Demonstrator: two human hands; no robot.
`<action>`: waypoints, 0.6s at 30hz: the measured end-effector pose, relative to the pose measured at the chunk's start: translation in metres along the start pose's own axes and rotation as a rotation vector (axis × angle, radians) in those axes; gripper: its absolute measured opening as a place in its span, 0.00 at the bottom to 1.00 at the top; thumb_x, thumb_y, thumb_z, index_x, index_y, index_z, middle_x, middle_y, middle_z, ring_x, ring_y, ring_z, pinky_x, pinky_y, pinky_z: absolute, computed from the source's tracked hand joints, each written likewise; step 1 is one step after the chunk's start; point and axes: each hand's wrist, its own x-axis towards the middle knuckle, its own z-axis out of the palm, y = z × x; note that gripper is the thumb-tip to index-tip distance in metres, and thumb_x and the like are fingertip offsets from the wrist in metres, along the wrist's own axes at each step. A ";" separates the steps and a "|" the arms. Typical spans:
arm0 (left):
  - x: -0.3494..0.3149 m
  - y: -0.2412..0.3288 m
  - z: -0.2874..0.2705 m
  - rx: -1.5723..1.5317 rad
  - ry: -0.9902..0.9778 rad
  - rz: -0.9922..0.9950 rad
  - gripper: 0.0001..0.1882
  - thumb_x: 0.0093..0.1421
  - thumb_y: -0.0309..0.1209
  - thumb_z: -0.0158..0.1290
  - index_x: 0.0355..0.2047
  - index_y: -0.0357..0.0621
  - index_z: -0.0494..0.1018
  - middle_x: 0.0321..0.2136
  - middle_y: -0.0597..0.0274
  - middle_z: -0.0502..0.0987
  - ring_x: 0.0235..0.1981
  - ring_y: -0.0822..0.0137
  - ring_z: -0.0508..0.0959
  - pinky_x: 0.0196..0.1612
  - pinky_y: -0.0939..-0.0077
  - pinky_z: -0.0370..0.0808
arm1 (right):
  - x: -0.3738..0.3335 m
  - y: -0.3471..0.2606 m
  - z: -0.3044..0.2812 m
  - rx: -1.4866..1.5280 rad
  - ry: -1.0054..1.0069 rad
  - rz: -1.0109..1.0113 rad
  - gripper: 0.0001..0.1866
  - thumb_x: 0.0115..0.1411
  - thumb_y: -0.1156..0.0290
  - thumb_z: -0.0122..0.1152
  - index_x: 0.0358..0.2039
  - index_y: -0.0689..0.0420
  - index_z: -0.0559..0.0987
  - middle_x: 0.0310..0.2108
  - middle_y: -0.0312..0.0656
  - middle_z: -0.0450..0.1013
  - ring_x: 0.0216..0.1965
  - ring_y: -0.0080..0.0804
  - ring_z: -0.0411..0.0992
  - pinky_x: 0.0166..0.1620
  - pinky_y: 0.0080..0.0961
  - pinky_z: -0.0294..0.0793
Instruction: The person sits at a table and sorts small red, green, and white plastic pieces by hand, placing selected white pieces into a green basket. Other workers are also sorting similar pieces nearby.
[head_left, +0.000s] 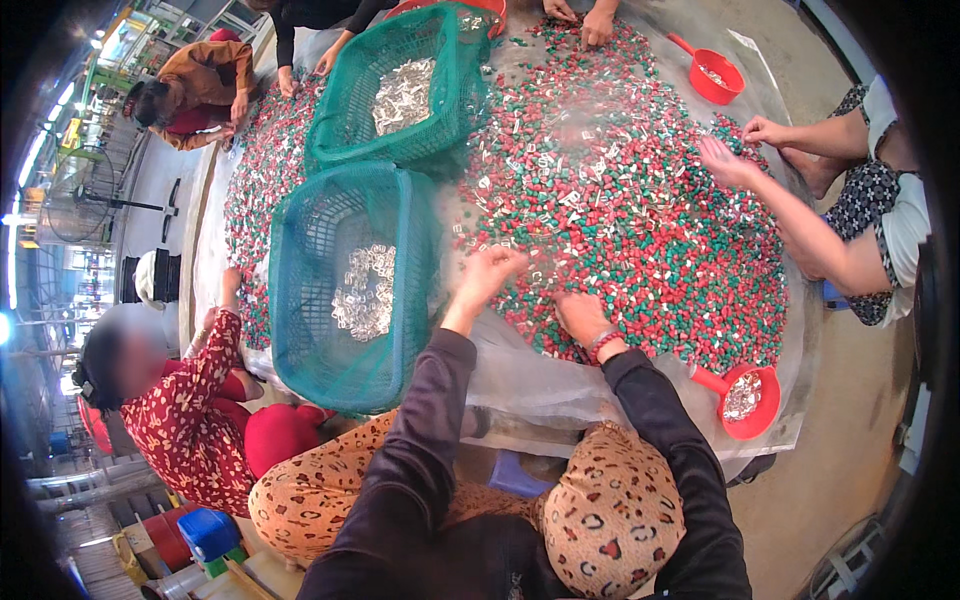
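Observation:
A wide heap of small red, green and white pieces covers a clear plastic sheet in front of me. My left hand hovers over the heap's near left edge, thumb and fingers pinched together; what they hold, if anything, is too small to name. Down at the near edge of the heap is my right hand, its fingers curled inward among the pieces, their tips hidden. Small silvery metal pieces lie scattered through the heap. Left of my left hand stands a teal plastic basket with a pile of silvery pieces inside.
Beyond it sits a second green basket with more metal pieces. Red dippers rest at the near right and far right. Co-workers' hands reach in from the right, the far side and the left.

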 end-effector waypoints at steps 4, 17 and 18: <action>0.021 -0.035 0.022 0.795 0.105 0.166 0.14 0.52 0.39 0.61 0.34 0.44 0.79 0.28 0.51 0.80 0.32 0.55 0.81 0.38 0.61 0.75 | -0.019 0.003 -0.025 0.800 0.118 0.412 0.06 0.57 0.69 0.52 0.30 0.57 0.74 0.15 0.37 0.67 0.17 0.36 0.68 0.22 0.31 0.66; 0.039 -0.067 0.050 0.822 0.027 0.229 0.11 0.51 0.29 0.58 0.35 0.41 0.72 0.29 0.48 0.78 0.34 0.47 0.79 0.37 0.54 0.75 | -0.038 0.006 -0.061 2.135 -0.133 0.592 0.15 0.63 0.61 0.46 0.31 0.60 0.73 0.17 0.31 0.61 0.15 0.18 0.54 0.18 0.16 0.53; 0.039 -0.065 0.044 0.788 0.112 0.186 0.11 0.51 0.29 0.58 0.35 0.41 0.72 0.28 0.48 0.78 0.34 0.46 0.79 0.37 0.54 0.74 | -0.036 0.002 -0.053 2.019 -0.281 0.678 0.13 0.64 0.62 0.47 0.33 0.58 0.75 0.15 0.27 0.57 0.14 0.15 0.51 0.16 0.15 0.48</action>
